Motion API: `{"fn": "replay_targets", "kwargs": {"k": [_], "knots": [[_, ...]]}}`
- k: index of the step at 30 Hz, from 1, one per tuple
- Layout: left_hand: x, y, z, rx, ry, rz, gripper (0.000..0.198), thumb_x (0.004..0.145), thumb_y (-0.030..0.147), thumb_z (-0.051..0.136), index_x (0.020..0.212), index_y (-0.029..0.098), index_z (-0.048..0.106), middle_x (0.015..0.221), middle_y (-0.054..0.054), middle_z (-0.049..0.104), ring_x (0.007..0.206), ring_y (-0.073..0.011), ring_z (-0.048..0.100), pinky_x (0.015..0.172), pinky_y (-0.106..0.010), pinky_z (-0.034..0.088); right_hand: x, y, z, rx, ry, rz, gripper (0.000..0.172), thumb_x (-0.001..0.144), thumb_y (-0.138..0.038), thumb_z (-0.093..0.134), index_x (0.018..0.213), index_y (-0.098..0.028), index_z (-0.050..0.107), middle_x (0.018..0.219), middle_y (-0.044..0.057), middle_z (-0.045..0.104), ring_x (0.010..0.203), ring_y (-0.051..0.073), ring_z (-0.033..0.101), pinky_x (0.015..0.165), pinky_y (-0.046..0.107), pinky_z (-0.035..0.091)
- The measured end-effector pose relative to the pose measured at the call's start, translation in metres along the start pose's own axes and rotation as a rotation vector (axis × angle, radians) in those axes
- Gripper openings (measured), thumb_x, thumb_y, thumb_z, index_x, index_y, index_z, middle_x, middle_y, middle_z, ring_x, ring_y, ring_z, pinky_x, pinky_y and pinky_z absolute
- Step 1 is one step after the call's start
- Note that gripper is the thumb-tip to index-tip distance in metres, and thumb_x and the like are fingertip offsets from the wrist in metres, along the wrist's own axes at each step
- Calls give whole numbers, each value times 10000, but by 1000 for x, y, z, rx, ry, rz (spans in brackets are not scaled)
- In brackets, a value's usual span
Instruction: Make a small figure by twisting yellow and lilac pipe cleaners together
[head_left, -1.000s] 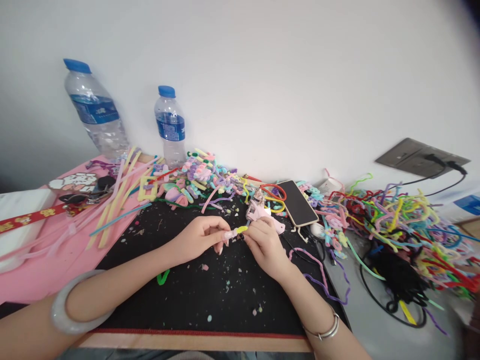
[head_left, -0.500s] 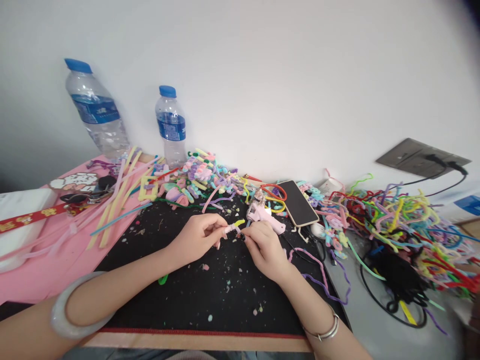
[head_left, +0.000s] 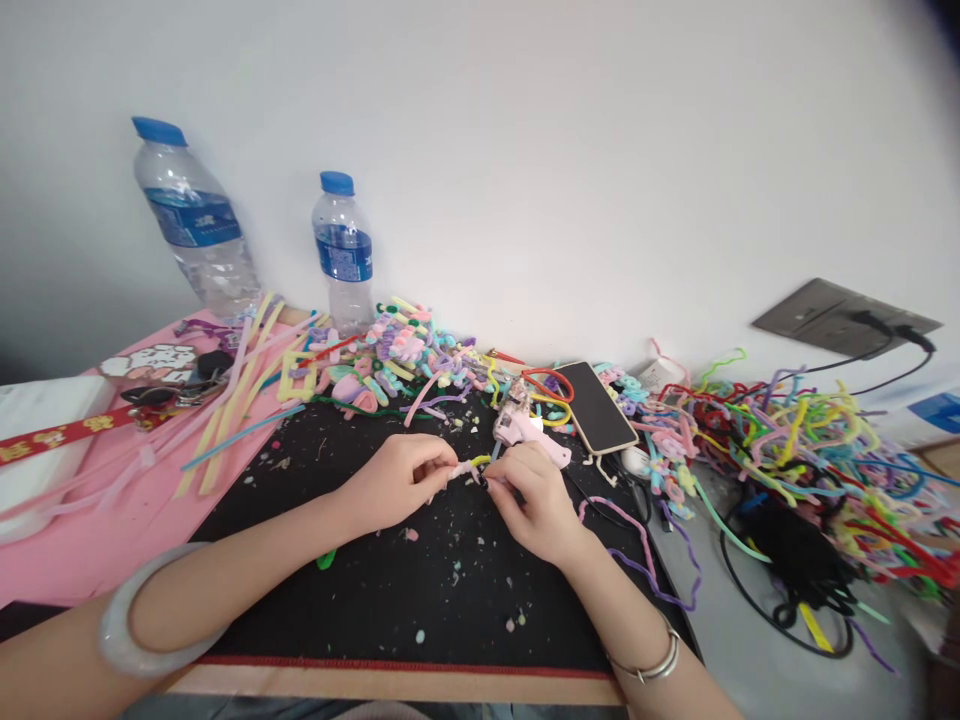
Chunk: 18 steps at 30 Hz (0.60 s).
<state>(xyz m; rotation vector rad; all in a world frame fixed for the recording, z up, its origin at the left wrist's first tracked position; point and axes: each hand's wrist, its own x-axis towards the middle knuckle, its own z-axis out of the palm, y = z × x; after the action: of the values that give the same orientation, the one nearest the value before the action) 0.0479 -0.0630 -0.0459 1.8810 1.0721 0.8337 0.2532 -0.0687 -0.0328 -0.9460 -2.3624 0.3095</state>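
Observation:
Over the black mat (head_left: 360,610), my left hand (head_left: 409,475) pinches a small pale pink and yellow fuzzy piece (head_left: 466,467) between thumb and fingers. Close on its right, my right hand (head_left: 529,500) has its thumb and index finger pressed together at the piece's right end; what lies between these fingertips is too small to make out. Just behind my right hand lies a pink glue gun (head_left: 531,432). A phone (head_left: 596,408) with a dark screen rests to the right of the gun.
Two water bottles (head_left: 196,225) (head_left: 343,250) stand at the back left. Heaps of coloured fuzzy stems (head_left: 802,430) lie along the wall and at right. Long strips (head_left: 232,410) cross a pink sheet (head_left: 180,520). A black cable bundle (head_left: 795,550) sits at right.
The small piece has turned between my fingers, its yellow end now lower and nearer my right hand. My left fingers have shifted slightly. The things around have stayed in place.

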Motion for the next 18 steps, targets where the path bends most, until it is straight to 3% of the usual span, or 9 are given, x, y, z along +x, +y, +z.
{"fn": "replay_targets", "kwargs": {"k": [10, 18], "knots": [[4, -5, -1, -293, -45, -150, 156, 816, 277, 532, 801, 148, 617, 576, 20, 587, 538, -120, 571, 546, -209, 438, 1, 6, 2, -4, 77, 60, 130, 885, -193, 456, 804, -197, 556, 710, 26, 591, 678, 154, 517, 688, 315, 386], [3, 0, -1, -254, -10, -119, 170, 814, 285, 533, 785, 148, 629, 575, 23, 578, 516, -108, 550, 529, -203, 441, 1, 2, 3, 44, 38, 88, 127, 878, -210, 470, 830, -192, 586, 719, 31, 614, 666, 155, 530, 694, 327, 388]]}}
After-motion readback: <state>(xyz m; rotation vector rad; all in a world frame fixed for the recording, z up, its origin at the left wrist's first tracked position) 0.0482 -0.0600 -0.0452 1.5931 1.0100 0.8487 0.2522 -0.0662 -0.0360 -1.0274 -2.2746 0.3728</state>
